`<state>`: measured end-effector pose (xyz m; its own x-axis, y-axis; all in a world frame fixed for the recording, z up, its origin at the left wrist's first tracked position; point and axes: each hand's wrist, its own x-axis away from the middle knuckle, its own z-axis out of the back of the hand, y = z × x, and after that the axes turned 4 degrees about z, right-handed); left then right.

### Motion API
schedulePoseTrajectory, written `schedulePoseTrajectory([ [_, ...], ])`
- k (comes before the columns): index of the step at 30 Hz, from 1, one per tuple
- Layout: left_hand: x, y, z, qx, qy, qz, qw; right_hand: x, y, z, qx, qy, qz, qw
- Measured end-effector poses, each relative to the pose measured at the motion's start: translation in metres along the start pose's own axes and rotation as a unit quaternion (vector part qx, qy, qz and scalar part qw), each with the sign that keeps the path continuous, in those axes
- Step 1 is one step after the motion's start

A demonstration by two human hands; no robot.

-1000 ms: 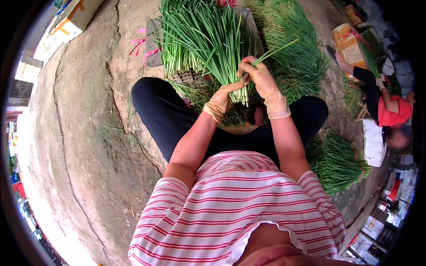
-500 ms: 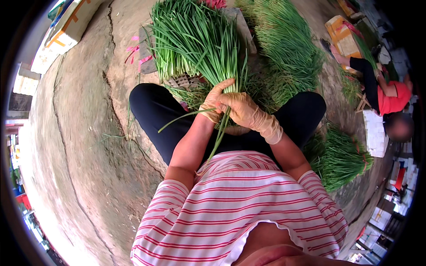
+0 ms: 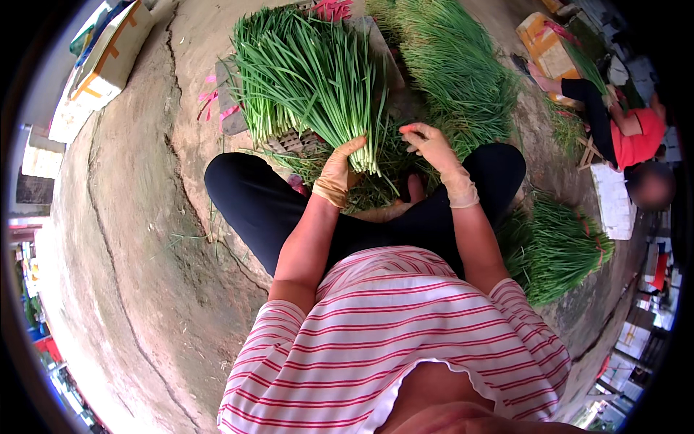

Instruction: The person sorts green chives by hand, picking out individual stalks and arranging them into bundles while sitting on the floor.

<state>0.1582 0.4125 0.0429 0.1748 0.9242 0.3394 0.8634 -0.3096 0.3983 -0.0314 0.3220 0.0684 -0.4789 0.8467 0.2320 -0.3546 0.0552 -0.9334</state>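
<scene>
Both of my hands wear thin tan gloves. My left hand (image 3: 340, 171) is closed round a bunch of chives (image 3: 353, 130) near its pale cut ends, and the long green leaves fan out away from me. To the right of those stem ends my right hand (image 3: 434, 150) is raised, its fingers loosely curled and apart, with nothing visible in them. An orange-red tip shows on one of its fingers. Beneath the hands, loose green trimmings (image 3: 390, 189) lie between my legs. More chives (image 3: 264, 119) rest beyond my left hand on a low support.
A large heap of chives (image 3: 455, 79) spreads at the far right. A tied bundle (image 3: 564, 246) lies by my right knee. Pink strips (image 3: 210, 98) hang beside the support. A foam box (image 3: 108, 69) stands far left. Another person (image 3: 636, 130) in red sits at the right.
My right hand has left the bunch and moved right and up. The loose stems that hung between my hands are gone from there. My left hand still grips the bunch, slightly further left.
</scene>
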Motion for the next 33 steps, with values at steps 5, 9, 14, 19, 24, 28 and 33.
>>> schedulePoseTrajectory([
  [5, -0.001, 0.000, 0.009, -0.050, 0.032, -0.012, 0.998, -0.018, -0.014, -0.031, -0.105, -0.034, -0.048, 0.993],
  [9, -0.003, -0.003, 0.012, -0.057, 0.040, -0.046, 0.997, 0.008, -0.022, -0.035, -0.326, -0.010, 0.077, 0.942],
  [14, -0.006, -0.006, 0.001, -0.034, 0.015, -0.046, 0.998, 0.023, -0.018, -0.022, -0.199, -0.152, 0.113, 0.961],
  [19, -0.009, 0.003, 0.011, 0.019, -0.034, -0.058, 0.998, 0.010, 0.002, -0.018, 0.157, -0.178, 0.019, 0.971],
  [24, -0.008, 0.007, 0.014, -0.077, -0.002, -0.063, 0.995, 0.000, 0.028, -0.013, 0.131, 0.077, 0.006, 0.988],
  [28, -0.001, -0.002, 0.002, -0.143, 0.030, -0.062, 0.987, -0.028, -0.004, -0.027, -0.382, -0.131, -0.061, 0.913],
  [33, -0.001, -0.024, -0.003, -0.258, 0.018, -0.089, 0.962, -0.033, -0.041, -0.059, -0.434, 0.089, 0.011, 0.896],
])
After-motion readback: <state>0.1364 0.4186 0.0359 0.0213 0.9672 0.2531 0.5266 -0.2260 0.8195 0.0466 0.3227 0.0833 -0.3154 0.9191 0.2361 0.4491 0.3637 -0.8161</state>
